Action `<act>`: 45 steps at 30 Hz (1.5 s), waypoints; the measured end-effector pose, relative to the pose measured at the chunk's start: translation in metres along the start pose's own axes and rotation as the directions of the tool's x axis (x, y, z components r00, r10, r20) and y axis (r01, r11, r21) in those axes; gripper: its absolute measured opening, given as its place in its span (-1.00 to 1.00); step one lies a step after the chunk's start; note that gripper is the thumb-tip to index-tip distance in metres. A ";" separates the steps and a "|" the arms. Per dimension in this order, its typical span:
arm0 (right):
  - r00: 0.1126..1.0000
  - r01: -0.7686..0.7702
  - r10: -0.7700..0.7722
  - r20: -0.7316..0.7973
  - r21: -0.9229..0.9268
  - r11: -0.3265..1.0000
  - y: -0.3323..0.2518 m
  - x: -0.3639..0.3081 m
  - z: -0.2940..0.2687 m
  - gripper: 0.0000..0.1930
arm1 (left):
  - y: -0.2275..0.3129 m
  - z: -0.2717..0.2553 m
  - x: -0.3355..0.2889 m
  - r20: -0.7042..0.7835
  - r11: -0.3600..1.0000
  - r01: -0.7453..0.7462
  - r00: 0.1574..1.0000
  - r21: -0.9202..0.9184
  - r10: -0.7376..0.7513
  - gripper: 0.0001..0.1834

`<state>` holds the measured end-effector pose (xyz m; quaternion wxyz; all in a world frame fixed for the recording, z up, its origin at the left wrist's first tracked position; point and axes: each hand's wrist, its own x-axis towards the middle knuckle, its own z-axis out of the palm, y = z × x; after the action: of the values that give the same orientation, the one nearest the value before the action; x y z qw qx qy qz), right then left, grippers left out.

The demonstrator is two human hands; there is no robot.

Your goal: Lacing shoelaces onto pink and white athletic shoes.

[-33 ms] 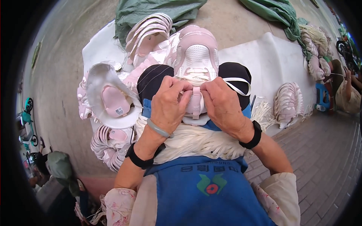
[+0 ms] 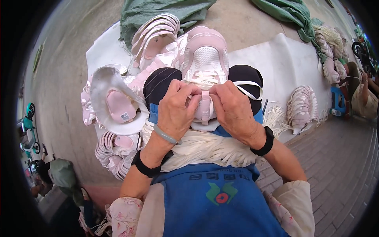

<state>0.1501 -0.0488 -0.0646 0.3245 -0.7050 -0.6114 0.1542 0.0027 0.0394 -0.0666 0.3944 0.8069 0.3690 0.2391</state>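
Observation:
A pink and white shoe upper lies across my dark-clad knees, toe pointing away from me. White shoelace crosses its throat, and a loose lace loop hangs out over my right knee. My left hand pinches the upper at the left side of the pink tongue. On the tongue's other side my right hand has thumb and forefinger closed on the opposite edge. Whether lace is also between the fingertips is hidden. A thick bundle of white laces rests across my lap.
Stacked uppers lie ahead on a white sheet, with another stack at right. A white shell with a pink insole-shaped piece is at left. Green sacking lies beyond; a blue stool stands near another person.

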 end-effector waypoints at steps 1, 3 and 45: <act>1.000 -0.026 0.026 -0.004 0.019 0.999 -0.002 0.001 -0.002 -0.87 | 0.001 0.000 0.000 0.002 1.000 -0.002 1.000 0.002 0.002 -0.84; 0.999 -0.052 0.052 -0.011 0.037 0.998 -0.005 0.003 -0.002 -0.86 | 0.001 0.001 0.001 -0.006 1.000 -0.003 1.000 -0.011 0.003 -0.84; 0.990 -0.124 0.137 0.023 0.589 0.798 -0.006 -0.045 -0.102 -0.65 | -0.016 -0.237 -0.028 -0.249 -0.350 -0.313 0.944 -0.883 -0.218 -0.90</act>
<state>0.1988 -0.1193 0.0074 0.5220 -0.6116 -0.4799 0.3509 -0.1815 0.1337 0.0537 0.8074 0.0950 0.0343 0.5812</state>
